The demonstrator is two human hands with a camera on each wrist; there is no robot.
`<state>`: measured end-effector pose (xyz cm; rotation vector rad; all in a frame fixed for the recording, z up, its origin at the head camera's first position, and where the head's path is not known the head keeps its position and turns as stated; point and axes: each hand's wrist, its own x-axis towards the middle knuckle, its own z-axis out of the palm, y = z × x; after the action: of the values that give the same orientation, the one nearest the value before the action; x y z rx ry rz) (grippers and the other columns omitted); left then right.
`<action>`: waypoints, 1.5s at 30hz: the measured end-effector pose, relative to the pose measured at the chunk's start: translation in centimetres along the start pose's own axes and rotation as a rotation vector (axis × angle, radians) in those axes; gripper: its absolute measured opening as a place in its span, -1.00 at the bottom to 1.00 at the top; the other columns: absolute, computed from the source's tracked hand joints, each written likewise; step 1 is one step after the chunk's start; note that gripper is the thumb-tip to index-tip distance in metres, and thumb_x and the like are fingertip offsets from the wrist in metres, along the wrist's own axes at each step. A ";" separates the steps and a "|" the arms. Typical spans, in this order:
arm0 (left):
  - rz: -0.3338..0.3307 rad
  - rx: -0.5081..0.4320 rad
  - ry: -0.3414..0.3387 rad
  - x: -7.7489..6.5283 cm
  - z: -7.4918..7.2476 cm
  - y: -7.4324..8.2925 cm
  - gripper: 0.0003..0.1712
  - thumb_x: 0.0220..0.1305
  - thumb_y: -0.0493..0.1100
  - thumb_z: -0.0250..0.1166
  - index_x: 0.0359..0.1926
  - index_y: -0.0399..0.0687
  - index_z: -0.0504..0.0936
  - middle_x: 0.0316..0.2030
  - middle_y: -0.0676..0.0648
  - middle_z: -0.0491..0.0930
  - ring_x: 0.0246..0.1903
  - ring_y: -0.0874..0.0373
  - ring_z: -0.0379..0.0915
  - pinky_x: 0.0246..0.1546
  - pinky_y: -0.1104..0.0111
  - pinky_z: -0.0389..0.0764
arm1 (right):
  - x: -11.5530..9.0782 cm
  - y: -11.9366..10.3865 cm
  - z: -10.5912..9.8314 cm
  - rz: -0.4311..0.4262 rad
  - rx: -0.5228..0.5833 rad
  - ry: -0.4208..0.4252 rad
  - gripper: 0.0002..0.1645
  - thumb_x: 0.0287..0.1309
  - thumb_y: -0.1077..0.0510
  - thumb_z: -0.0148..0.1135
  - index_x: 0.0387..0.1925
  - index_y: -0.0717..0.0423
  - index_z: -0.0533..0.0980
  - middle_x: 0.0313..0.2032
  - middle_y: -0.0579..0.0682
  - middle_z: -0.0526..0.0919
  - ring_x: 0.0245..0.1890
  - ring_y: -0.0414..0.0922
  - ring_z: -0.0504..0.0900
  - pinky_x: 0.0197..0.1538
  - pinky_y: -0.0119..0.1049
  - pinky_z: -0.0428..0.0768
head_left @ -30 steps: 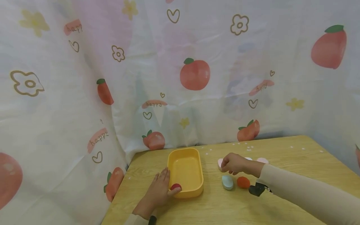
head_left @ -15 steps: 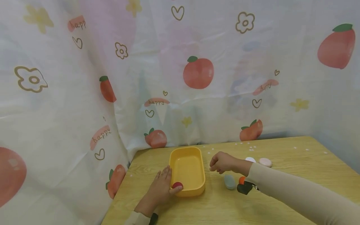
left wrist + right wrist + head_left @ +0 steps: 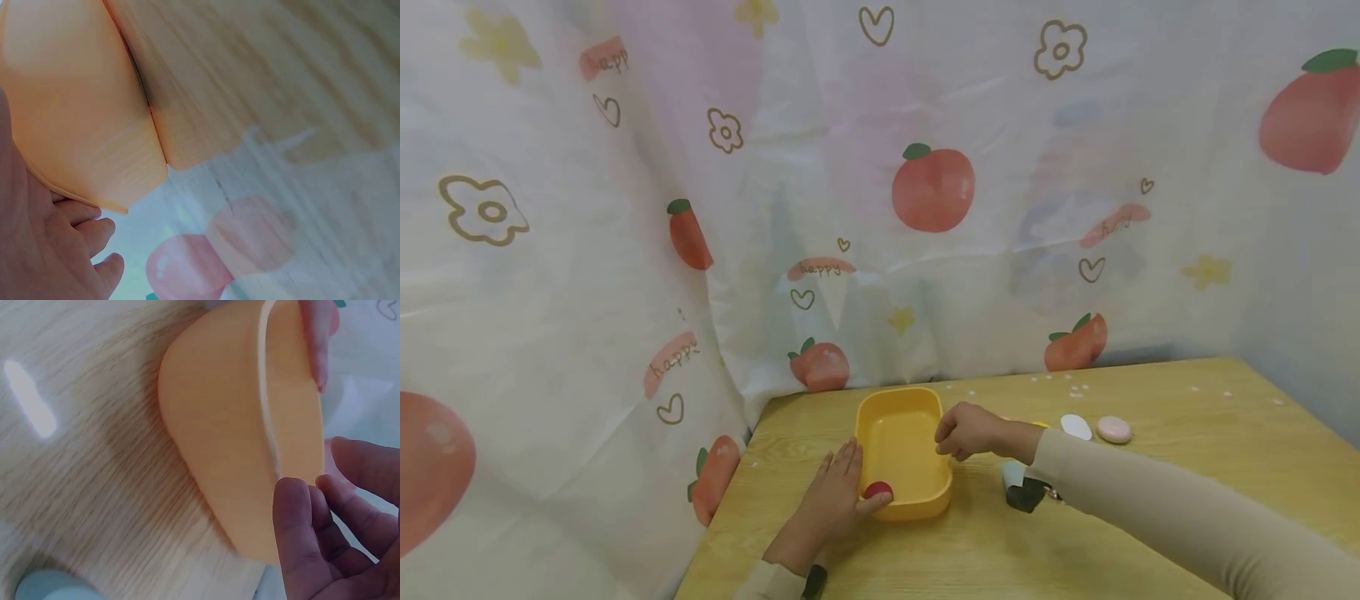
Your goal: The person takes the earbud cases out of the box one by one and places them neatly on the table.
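Note:
My left hand [image 3: 835, 492] lies along the left side of a yellow rectangular tub [image 3: 942, 500], fingers straight against its wall. The thumb reaches across the near left corner, beside a dark red round piece [image 3: 878, 490] inside the tub. In the left wrist view the fingers [image 3: 94, 234] lie along the rim. My right hand [image 3: 972, 432] is at the tub's right rim, its fingers bent together. In the right wrist view its fingertips [image 3: 292, 487] overlap the rim; I cannot tell whether a small thing is between them.
Right of the tub lie a pale blue piece [image 3: 1012, 473], partly hidden by a black wrist device [image 3: 1026, 496], a white piece [image 3: 1077, 427] and a pink round piece [image 3: 1114, 430]. A yellow bit shows behind the right sleeve. Small white specks [image 3: 1078, 388] dot the wooden table; a patterned curtain [image 3: 985, 275] stands behind.
My right hand has moved left from among the round pieces to the tub's right rim. The left hand has stayed at the tub. The orange piece is now hidden behind the right arm.

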<state>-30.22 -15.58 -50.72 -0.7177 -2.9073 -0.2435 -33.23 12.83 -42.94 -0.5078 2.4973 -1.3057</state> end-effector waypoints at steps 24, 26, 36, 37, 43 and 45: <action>-0.006 0.031 -0.011 0.5 -1.7 -0.6 0.20 0.25 0.56 -0.14 0.48 -0.38 -0.03 0.48 -0.27 -0.07 0.47 -0.07 -0.18 0.41 0.01 -0.12 | 3.9 -2.0 3.5 0.022 0.085 -0.031 -0.83 0.12 0.33 0.35 -0.23 0.33 0.60 -0.35 0.03 0.67 -0.37 -0.02 0.67 -0.27 -0.17 0.69; -0.004 0.034 -0.008 0.5 -1.5 -0.7 0.22 0.24 0.58 -0.17 0.48 -0.38 -0.02 0.48 -0.28 -0.07 0.46 -0.07 -0.17 0.40 0.01 -0.12 | 4.1 -2.0 3.7 0.030 0.091 -0.034 -0.82 0.11 0.32 0.36 -0.23 0.34 0.60 -0.35 0.03 0.66 -0.36 -0.02 0.66 -0.26 -0.16 0.69; 0.006 0.030 -0.018 0.4 -0.6 -0.4 0.25 0.20 0.62 -0.25 0.48 -0.36 0.00 0.49 -0.26 -0.07 0.46 -0.07 -0.17 0.40 0.02 -0.09 | 4.5 -2.0 5.3 0.089 0.042 -0.073 -0.73 0.09 0.28 0.40 -0.18 0.34 0.59 -0.38 0.06 0.60 -0.33 -0.02 0.61 -0.24 -0.12 0.68; 0.004 0.027 -0.022 0.4 -0.6 -0.3 0.24 0.21 0.61 -0.23 0.48 -0.35 -0.01 0.49 -0.25 -0.07 0.46 -0.07 -0.17 0.40 0.02 -0.09 | 4.5 -2.0 5.4 0.098 0.032 -0.078 -0.70 0.09 0.27 0.40 -0.15 0.35 0.58 -0.35 0.05 0.60 -0.30 -0.01 0.62 -0.23 -0.12 0.68; -0.010 0.018 -0.041 0.3 -0.4 -0.1 0.19 0.25 0.56 -0.15 0.49 -0.34 -0.01 0.49 -0.25 -0.08 0.47 -0.06 -0.17 0.40 0.01 -0.09 | 4.9 -1.7 6.4 0.129 -0.001 -0.100 -0.58 0.12 0.23 0.39 -0.03 0.40 0.53 -0.32 0.09 0.60 -0.29 0.02 0.62 -0.20 -0.09 0.68; -0.012 0.016 -0.043 0.3 -0.3 -0.1 0.17 0.26 0.54 -0.12 0.49 -0.34 -0.01 0.49 -0.25 -0.07 0.46 -0.07 -0.17 0.40 0.01 -0.09 | 5.0 -1.5 6.9 0.136 -0.029 -0.100 -0.56 0.12 0.22 0.39 -0.02 0.41 0.52 -0.36 0.09 0.58 -0.34 0.00 0.62 -0.25 -0.13 0.68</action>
<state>-30.46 -15.59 -50.41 -0.7120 -2.9510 -0.2093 -34.73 4.86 -45.89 -0.3912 2.4255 -1.1664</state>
